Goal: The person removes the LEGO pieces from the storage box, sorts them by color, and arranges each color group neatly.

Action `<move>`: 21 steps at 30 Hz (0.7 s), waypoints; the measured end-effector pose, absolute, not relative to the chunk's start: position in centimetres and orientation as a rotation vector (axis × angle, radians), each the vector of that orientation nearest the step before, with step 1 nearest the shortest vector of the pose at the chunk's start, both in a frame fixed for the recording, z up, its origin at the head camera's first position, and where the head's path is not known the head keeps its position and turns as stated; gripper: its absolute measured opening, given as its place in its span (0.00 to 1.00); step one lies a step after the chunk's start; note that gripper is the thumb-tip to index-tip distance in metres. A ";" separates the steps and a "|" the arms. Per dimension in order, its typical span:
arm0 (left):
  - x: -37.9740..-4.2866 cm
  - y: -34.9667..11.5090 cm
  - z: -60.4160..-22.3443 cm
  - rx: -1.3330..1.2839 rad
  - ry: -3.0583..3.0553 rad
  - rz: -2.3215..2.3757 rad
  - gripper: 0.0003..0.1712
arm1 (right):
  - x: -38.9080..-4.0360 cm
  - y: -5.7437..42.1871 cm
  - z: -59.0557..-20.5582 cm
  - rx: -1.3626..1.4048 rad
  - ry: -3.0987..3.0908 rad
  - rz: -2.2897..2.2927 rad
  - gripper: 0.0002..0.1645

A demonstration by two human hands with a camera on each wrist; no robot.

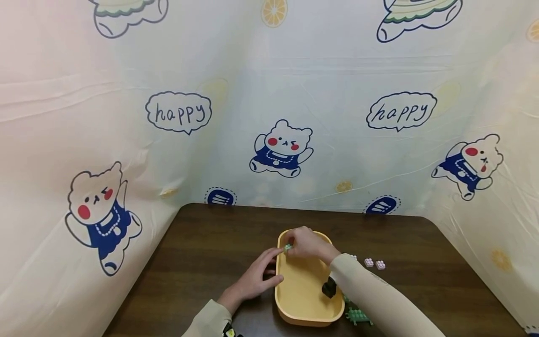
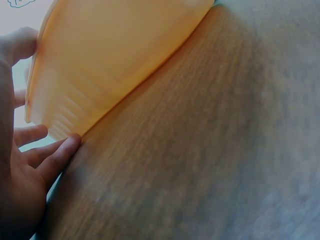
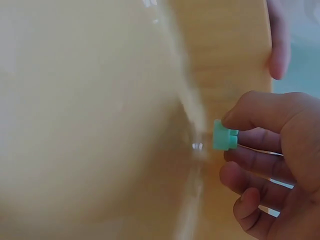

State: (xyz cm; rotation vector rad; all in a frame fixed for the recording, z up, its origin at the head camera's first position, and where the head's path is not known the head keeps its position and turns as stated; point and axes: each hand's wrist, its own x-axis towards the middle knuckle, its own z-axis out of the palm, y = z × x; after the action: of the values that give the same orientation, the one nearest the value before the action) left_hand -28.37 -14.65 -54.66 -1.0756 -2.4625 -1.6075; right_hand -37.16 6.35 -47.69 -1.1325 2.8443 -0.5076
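A yellow plastic bin [image 1: 301, 288] stands on the table, its inside floor bare in the head view. Over its far left corner, my right hand [image 1: 310, 244] pinches a small light green toy building block [image 3: 224, 136] between thumb and fingers, studs toward the palm in the right wrist view. Outside the bin's left wall is my left hand [image 1: 256, 277], thumb and fingers spread. In the left wrist view, that hand's fingers [image 2: 62, 157] touch the outer wall [image 2: 115, 55] without curling round it.
Pink blocks [image 1: 368, 262] lie on the dark wooden table [image 1: 219, 238] right of the bin. A green piece with bumps [image 1: 357, 316], partly hidden by my right forearm, lies near the bin's near right corner. A printed curtain [image 1: 236, 154] hangs behind the table.
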 end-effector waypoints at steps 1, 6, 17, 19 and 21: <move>-28.3 -14.6 -54.7 -1.074 -2.463 -1.612 0.37 | -37.1 6.5 -47.6 -1.132 2.857 -0.522 0.06; -28.2 -14.6 -54.6 -1.050 -2.487 -1.621 0.36 | -36.3 7.3 -46.5 -1.108 2.909 -0.614 0.09; -28.2 -14.5 -54.3 -1.041 -2.505 -1.600 0.36 | -33.3 8.8 -43.4 -1.067 2.983 -0.718 0.12; -28.1 -14.5 -54.3 -1.035 -2.506 -1.605 0.36 | -32.8 9.1 -43.0 -1.055 2.989 -0.748 0.12; -28.0 -14.5 -54.3 -1.025 -2.508 -1.617 0.36 | -32.3 9.5 -42.6 -1.042 2.994 -0.776 0.12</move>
State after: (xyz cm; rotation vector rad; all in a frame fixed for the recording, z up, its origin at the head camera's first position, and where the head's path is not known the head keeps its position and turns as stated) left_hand -27.97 -14.48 -54.26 -1.0249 -2.5075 -1.6165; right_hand -32.32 9.50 -42.57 -1.0424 2.9943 -0.7763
